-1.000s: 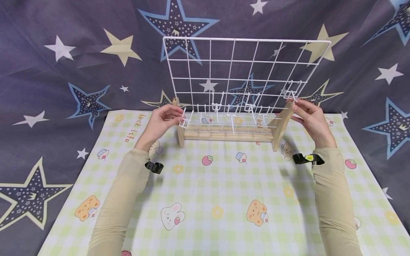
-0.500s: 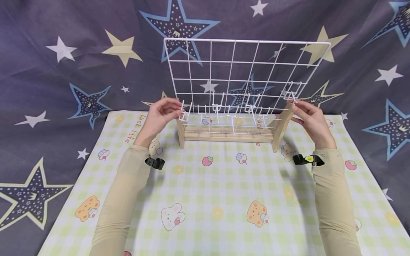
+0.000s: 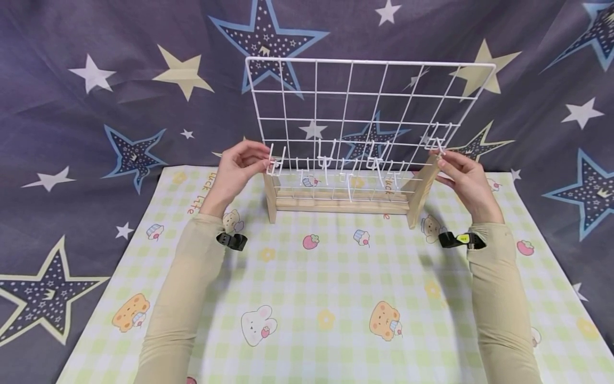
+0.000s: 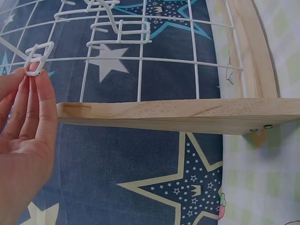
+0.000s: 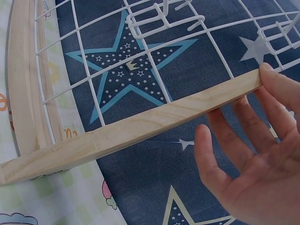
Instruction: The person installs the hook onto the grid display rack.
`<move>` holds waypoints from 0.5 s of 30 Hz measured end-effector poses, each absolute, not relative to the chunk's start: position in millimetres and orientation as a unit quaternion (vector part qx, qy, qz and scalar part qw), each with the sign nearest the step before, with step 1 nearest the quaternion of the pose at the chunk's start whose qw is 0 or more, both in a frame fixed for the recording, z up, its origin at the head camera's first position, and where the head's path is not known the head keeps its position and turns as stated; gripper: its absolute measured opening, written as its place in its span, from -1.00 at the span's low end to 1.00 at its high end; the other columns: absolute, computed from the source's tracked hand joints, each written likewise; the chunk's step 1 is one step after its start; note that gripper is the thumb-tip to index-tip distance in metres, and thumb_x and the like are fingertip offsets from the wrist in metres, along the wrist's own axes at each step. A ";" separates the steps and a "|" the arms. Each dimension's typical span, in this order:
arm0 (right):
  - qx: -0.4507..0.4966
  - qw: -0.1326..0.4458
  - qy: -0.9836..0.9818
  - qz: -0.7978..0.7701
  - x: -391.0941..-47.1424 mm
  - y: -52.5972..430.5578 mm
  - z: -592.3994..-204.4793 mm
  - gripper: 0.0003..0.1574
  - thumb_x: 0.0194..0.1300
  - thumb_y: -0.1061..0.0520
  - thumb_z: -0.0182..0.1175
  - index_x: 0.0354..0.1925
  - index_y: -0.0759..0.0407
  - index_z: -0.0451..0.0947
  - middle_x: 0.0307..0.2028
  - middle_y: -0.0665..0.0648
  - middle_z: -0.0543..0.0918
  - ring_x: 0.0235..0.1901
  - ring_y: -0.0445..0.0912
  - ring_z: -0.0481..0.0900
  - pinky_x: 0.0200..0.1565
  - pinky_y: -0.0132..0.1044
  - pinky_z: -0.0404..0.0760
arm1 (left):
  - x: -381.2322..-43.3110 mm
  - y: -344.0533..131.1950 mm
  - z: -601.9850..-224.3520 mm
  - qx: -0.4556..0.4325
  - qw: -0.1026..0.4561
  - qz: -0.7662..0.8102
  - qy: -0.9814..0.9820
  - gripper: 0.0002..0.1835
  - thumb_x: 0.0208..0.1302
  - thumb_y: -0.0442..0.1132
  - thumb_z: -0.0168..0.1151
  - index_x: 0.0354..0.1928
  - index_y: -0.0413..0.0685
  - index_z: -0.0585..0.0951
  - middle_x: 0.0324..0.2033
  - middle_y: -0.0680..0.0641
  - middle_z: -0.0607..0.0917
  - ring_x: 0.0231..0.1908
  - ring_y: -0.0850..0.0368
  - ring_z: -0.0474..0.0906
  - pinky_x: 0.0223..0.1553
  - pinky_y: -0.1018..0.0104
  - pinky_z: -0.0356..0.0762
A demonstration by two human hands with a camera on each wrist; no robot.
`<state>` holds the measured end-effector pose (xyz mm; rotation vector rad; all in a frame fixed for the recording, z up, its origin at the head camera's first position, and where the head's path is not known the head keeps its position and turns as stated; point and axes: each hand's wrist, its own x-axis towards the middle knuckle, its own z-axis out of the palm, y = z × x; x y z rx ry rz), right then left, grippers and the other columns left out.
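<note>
A white wire grid rack [image 3: 369, 62] stands in a wooden base [image 3: 340, 206] at the back of the table. My left hand [image 3: 237, 169] pinches a white wire hook [image 4: 39, 57] between thumb and fingertips, at the grid's left side just above the left wooden upright [image 4: 154, 110]. Whether that hook is latched on the grid I cannot tell. My right hand [image 3: 464, 176] holds the top of the right wooden upright [image 5: 154, 117], thumb on one edge and fingers behind. Close above it a hook [image 3: 434, 143] hangs on the grid.
Several more white hooks, such as a middle hook [image 3: 325, 160], hang on the lower part of the grid. A checked cloth [image 3: 312, 277] with cartoon prints covers the table. Behind the rack hangs a dark curtain [image 3: 158, 32] with stars.
My left hand has moved up and slightly left with the hook, from beside the left upright to above its top. My right hand stays at the right upright.
</note>
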<state>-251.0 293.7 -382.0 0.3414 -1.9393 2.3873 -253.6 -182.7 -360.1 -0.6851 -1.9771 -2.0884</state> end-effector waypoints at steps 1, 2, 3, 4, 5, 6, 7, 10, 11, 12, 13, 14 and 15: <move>0.111 0.023 -0.626 0.772 -251.0 293.7 -382.0 -0.60 0.35 0.29 0.18 0.15 0.33 0.53 0.03 0.07 0.63 -0.04 -0.14 0.59 -0.13 -0.37 0.67 | -254.1 -182.8 -359.7 -0.232 0.096 -0.702 -0.666 -0.77 0.16 -0.68 0.19 -0.15 -0.42 0.60 -0.37 -0.07 0.71 -0.37 0.11 0.67 -0.30 0.38 0.67; 0.112 0.023 -0.626 0.772 -251.0 293.6 -382.0 -0.60 0.36 0.30 0.17 0.15 0.33 0.53 0.03 0.07 0.63 -0.04 -0.14 0.59 -0.13 -0.37 0.67 | -254.6 -182.9 -359.3 -0.235 0.098 -0.701 -0.666 -0.78 0.16 -0.68 0.19 -0.14 -0.44 0.59 -0.37 -0.08 0.71 -0.37 0.11 0.67 -0.30 0.38 0.67; 0.113 0.023 -0.625 0.772 -250.9 293.6 -381.9 -0.59 0.36 0.30 0.17 0.16 0.34 0.52 0.03 0.07 0.63 -0.03 -0.14 0.59 -0.13 -0.37 0.67 | -255.1 -183.0 -358.8 -0.237 0.099 -0.702 -0.665 -0.78 0.17 -0.68 0.19 -0.13 -0.46 0.58 -0.37 -0.09 0.71 -0.36 0.10 0.67 -0.30 0.38 0.67; 0.114 0.024 -0.626 0.771 -250.8 293.5 -381.9 -0.59 0.36 0.30 0.16 0.16 0.34 0.51 0.03 0.06 0.63 -0.03 -0.14 0.59 -0.13 -0.37 0.67 | -255.5 -183.1 -358.4 -0.239 0.102 -0.699 -0.666 -0.78 0.17 -0.67 0.19 -0.13 -0.47 0.57 -0.36 -0.09 0.71 -0.36 0.07 0.67 -0.30 0.37 0.67; 0.115 0.024 -0.626 0.771 -250.7 293.5 -381.9 -0.59 0.37 0.30 0.16 0.17 0.34 0.51 0.03 0.06 0.63 -0.02 -0.14 0.59 -0.13 -0.37 0.67 | -255.8 -183.0 -357.7 -0.242 0.105 -0.697 -0.667 -0.78 0.17 -0.67 0.19 -0.12 -0.48 0.56 -0.36 -0.10 0.71 -0.35 0.04 0.67 -0.31 0.36 0.67; 0.115 0.024 -0.626 0.771 -250.6 293.5 -381.9 -0.58 0.37 0.30 0.16 0.17 0.34 0.50 0.03 0.06 0.63 -0.02 -0.13 0.59 -0.13 -0.37 0.67 | -256.2 -182.9 -357.1 -0.244 0.107 -0.696 -0.667 -0.78 0.17 -0.67 0.20 -0.12 -0.49 0.56 -0.35 -0.10 0.71 -0.35 0.02 0.67 -0.31 0.36 0.67; 0.116 0.024 -0.627 0.770 -250.4 293.4 -381.9 -0.58 0.37 0.30 0.16 0.18 0.34 0.50 0.03 0.06 0.63 -0.01 -0.13 0.58 -0.13 -0.37 0.67 | -256.4 -182.9 -356.5 -0.246 0.108 -0.695 -0.667 -0.78 0.17 -0.66 0.20 -0.11 -0.49 0.56 -0.34 -0.10 0.71 -0.34 0.00 0.67 -0.30 0.36 0.67; 0.115 0.023 -0.629 0.769 -250.2 293.4 -381.9 -0.59 0.37 0.30 0.15 0.18 0.33 0.51 0.04 0.06 0.63 0.00 -0.13 0.58 -0.13 -0.37 0.67 | -257.2 -182.7 -355.5 -0.248 0.111 -0.692 -0.669 -0.77 0.18 -0.64 0.22 -0.10 -0.48 0.56 -0.33 -0.09 0.72 -0.34 0.00 0.67 -0.30 0.35 0.67; 0.115 0.023 -0.629 0.769 -250.1 293.4 -381.9 -0.58 0.38 0.30 0.15 0.18 0.32 0.51 0.04 0.06 0.63 0.00 -0.13 0.58 -0.12 -0.37 0.67 | -257.2 -182.8 -355.3 -0.248 0.111 -0.692 -0.669 -0.77 0.18 -0.63 0.22 -0.10 -0.47 0.56 -0.33 -0.09 0.72 -0.34 0.02 0.67 -0.30 0.35 0.67; 0.115 0.022 -0.629 0.768 -250.1 293.4 -381.9 -0.58 0.38 0.30 0.15 0.18 0.32 0.51 0.05 0.06 0.63 0.00 -0.13 0.58 -0.12 -0.37 0.67 | -257.2 -182.9 -355.0 -0.248 0.111 -0.692 -0.669 -0.77 0.19 -0.63 0.22 -0.10 -0.47 0.57 -0.33 -0.08 0.72 -0.35 0.04 0.67 -0.30 0.35 0.67; 0.115 0.022 -0.630 0.768 -250.0 293.3 -381.9 -0.58 0.38 0.30 0.15 0.18 0.32 0.51 0.05 0.06 0.63 0.00 -0.13 0.58 -0.12 -0.37 0.67 | -257.2 -183.0 -354.9 -0.247 0.111 -0.691 -0.670 -0.77 0.19 -0.62 0.23 -0.09 -0.46 0.57 -0.33 -0.08 0.72 -0.35 0.05 0.66 -0.31 0.35 0.67; 0.115 0.022 -0.630 0.768 -250.0 293.3 -381.9 -0.58 0.38 0.30 0.15 0.18 0.32 0.50 0.05 0.06 0.63 0.00 -0.13 0.58 -0.12 -0.37 0.66 | -257.3 -183.1 -354.8 -0.247 0.111 -0.691 -0.670 -0.77 0.19 -0.62 0.23 -0.09 -0.46 0.57 -0.33 -0.08 0.72 -0.36 0.05 0.66 -0.31 0.35 0.67; 0.114 0.021 -0.630 0.768 -249.8 293.3 -381.9 -0.58 0.38 0.30 0.15 0.19 0.32 0.50 0.05 0.06 0.62 0.00 -0.13 0.58 -0.12 -0.37 0.66 | -257.3 -183.1 -354.5 -0.248 0.111 -0.691 -0.670 -0.77 0.19 -0.62 0.23 -0.09 -0.45 0.57 -0.32 -0.08 0.72 -0.36 0.05 0.66 -0.32 0.35 0.67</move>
